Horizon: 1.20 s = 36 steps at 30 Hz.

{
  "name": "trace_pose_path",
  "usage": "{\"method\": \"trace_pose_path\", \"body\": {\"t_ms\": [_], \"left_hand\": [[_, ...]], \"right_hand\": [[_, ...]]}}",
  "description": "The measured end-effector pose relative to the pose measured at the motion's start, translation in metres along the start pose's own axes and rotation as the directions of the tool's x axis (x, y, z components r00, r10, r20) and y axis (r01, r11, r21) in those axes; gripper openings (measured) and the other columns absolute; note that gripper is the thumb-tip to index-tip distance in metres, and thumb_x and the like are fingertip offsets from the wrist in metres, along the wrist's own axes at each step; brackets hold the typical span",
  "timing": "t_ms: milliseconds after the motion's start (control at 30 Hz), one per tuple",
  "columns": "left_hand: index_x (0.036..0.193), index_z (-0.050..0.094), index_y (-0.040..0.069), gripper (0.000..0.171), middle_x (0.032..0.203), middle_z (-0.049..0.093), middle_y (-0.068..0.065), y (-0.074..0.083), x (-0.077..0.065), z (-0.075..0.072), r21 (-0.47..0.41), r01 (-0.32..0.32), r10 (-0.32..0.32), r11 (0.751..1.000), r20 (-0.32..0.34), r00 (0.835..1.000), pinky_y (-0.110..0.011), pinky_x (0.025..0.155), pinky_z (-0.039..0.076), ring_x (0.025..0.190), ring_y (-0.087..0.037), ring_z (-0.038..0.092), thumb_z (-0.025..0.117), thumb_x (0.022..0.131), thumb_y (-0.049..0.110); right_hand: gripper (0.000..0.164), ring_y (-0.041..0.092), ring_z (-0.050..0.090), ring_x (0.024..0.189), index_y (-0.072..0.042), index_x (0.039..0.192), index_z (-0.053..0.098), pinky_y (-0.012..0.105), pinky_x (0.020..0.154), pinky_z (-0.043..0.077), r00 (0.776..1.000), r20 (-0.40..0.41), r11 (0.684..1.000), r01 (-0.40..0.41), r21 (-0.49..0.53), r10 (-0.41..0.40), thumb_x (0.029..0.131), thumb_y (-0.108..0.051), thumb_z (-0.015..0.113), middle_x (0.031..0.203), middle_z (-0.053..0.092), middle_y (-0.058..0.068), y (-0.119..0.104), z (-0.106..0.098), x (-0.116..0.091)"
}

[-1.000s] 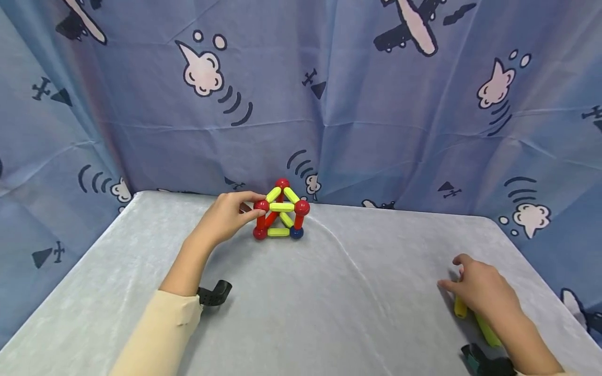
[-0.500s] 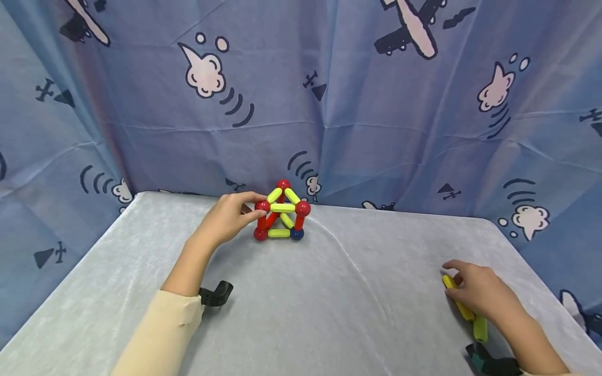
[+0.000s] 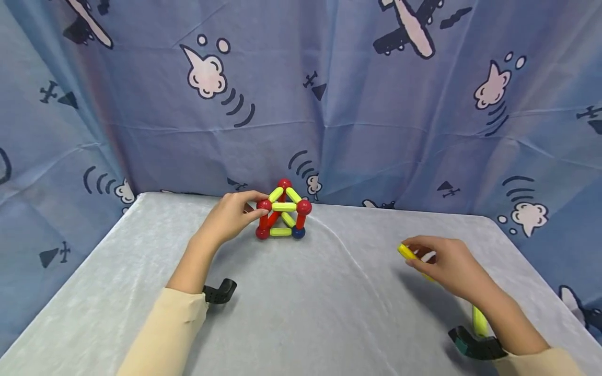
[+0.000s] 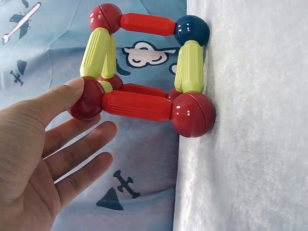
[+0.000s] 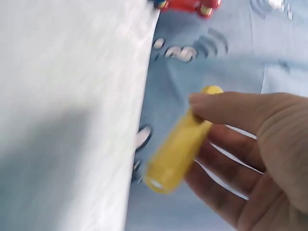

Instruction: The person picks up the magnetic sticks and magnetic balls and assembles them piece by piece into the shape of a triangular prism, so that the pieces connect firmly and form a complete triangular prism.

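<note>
A frame of magnetic sticks and balls (image 3: 284, 207) stands on the table, with red and lime-yellow sticks, red balls and one dark blue ball (image 4: 191, 30). My left hand (image 3: 232, 216) pinches its upper left red ball (image 4: 87, 98) between thumb and fingers; the thumb lies on the ball in the left wrist view. My right hand (image 3: 447, 263) holds a yellow magnetic stick (image 5: 180, 147) above the table, thumb on one side and fingers behind. Part of that stick is hidden by the thumb and fingers.
A lime-yellow stick (image 3: 479, 320) lies on the table beside the right forearm. The table has a pale grey cover (image 3: 329, 303). Behind its far edge hangs a blue curtain (image 3: 357, 104) printed with planes and clouds.
My right hand has picked up the yellow stick and carried it up and left, away from the lime-yellow one. The left hand keeps its pinch on the frame.
</note>
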<state>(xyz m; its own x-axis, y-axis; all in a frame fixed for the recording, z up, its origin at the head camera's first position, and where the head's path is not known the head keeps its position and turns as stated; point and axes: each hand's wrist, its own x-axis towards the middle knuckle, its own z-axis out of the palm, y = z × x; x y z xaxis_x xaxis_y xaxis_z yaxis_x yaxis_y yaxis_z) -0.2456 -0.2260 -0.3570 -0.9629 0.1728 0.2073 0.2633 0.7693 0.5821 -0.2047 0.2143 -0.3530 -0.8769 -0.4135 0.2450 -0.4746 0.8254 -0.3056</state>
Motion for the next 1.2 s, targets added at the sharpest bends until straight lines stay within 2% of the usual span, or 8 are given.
{"method": "trace_pose_path", "body": {"t_ms": [133,233,333,467,700,867,1000,1200], "left_hand": [[0.130,0.068,0.025,0.035,0.112,0.074,0.002,-0.001,-0.001,-0.002,0.007,-0.004,0.004,1.000,-0.007,1.000,-0.036,0.076,0.057,0.091,-0.018,0.069,0.072,0.095,0.031],[0.130,0.068,0.025,0.036,0.113,0.074,0.001,-0.001,-0.001,-0.002,0.007,-0.003,0.003,1.000,-0.001,1.000,-0.036,0.076,0.057,0.091,-0.018,0.069,0.071,0.095,0.032],[0.130,0.068,0.026,0.035,0.113,0.074,0.002,-0.002,0.000,-0.002,0.009,0.004,-0.004,1.000,0.002,1.000,-0.035,0.076,0.056,0.091,-0.018,0.069,0.071,0.095,0.032],[0.129,0.068,0.027,0.035,0.112,0.074,0.002,-0.003,0.001,-0.002,0.004,0.006,-0.006,1.000,0.005,1.000,-0.035,0.076,0.057,0.091,-0.017,0.069,0.071,0.095,0.033],[0.127,0.069,0.025,0.033,0.112,0.074,0.003,-0.002,0.004,-0.003,0.007,-0.003,0.003,1.000,0.002,1.000,-0.033,0.075,0.057,0.090,-0.017,0.068,0.072,0.094,0.032],[0.127,0.069,0.023,0.035,0.110,0.074,0.001,-0.003,0.005,-0.004,0.015,-0.037,0.037,0.999,0.011,0.999,-0.034,0.077,0.058,0.090,-0.018,0.068,0.073,0.094,0.031],[0.126,0.070,0.023,0.034,0.110,0.075,0.002,-0.005,0.005,-0.006,0.025,-0.048,0.048,0.999,0.006,0.999,-0.034,0.078,0.058,0.090,-0.018,0.067,0.073,0.094,0.032],[0.126,0.070,0.024,0.033,0.111,0.075,0.004,-0.005,0.005,-0.006,0.018,-0.054,0.054,0.998,0.002,0.999,-0.034,0.076,0.058,0.089,-0.017,0.068,0.073,0.094,0.031]], "right_hand": [[0.041,0.019,0.072,0.087,-0.013,0.122,0.073,0.027,0.067,0.060,0.978,-0.105,0.984,0.179,-0.006,-0.179,0.083,-0.003,0.080,0.109,0.077,0.005,-0.035,0.000,0.022],[0.043,0.019,0.072,0.089,-0.017,0.124,0.073,0.028,0.069,0.061,0.963,-0.120,0.969,0.245,0.014,-0.241,0.084,-0.003,0.079,0.108,0.077,0.003,-0.061,0.001,0.040],[0.042,0.018,0.072,0.091,-0.020,0.124,0.074,0.029,0.070,0.061,0.955,-0.115,0.959,0.281,0.048,-0.274,0.084,-0.006,0.080,0.107,0.076,0.002,-0.086,0.005,0.061],[0.038,0.016,0.070,0.084,-0.022,0.122,0.075,0.029,0.067,0.059,0.941,-0.132,0.948,0.317,0.030,-0.310,0.086,-0.011,0.080,0.108,0.076,0.001,-0.117,0.012,0.087],[0.037,0.018,0.065,0.080,-0.022,0.124,0.075,0.027,0.064,0.053,0.919,-0.211,0.936,0.349,0.051,-0.332,0.088,-0.011,0.079,0.105,0.075,0.003,-0.163,0.014,0.119],[0.038,0.017,0.065,0.082,-0.019,0.124,0.074,0.028,0.068,0.056,0.901,-0.263,0.912,0.388,0.130,-0.345,0.088,-0.010,0.079,0.102,0.075,0.002,-0.172,0.028,0.131],[0.036,0.021,0.069,0.091,-0.017,0.121,0.075,0.030,0.073,0.059,0.903,-0.249,0.906,0.394,0.157,-0.349,0.086,-0.010,0.080,0.105,0.076,0.003,-0.169,0.049,0.136],[0.035,0.018,0.067,0.083,-0.017,0.120,0.076,0.026,0.069,0.058,0.921,-0.190,0.920,0.367,0.133,-0.340,0.086,-0.013,0.081,0.102,0.076,0.003,-0.164,0.070,0.141]]}}
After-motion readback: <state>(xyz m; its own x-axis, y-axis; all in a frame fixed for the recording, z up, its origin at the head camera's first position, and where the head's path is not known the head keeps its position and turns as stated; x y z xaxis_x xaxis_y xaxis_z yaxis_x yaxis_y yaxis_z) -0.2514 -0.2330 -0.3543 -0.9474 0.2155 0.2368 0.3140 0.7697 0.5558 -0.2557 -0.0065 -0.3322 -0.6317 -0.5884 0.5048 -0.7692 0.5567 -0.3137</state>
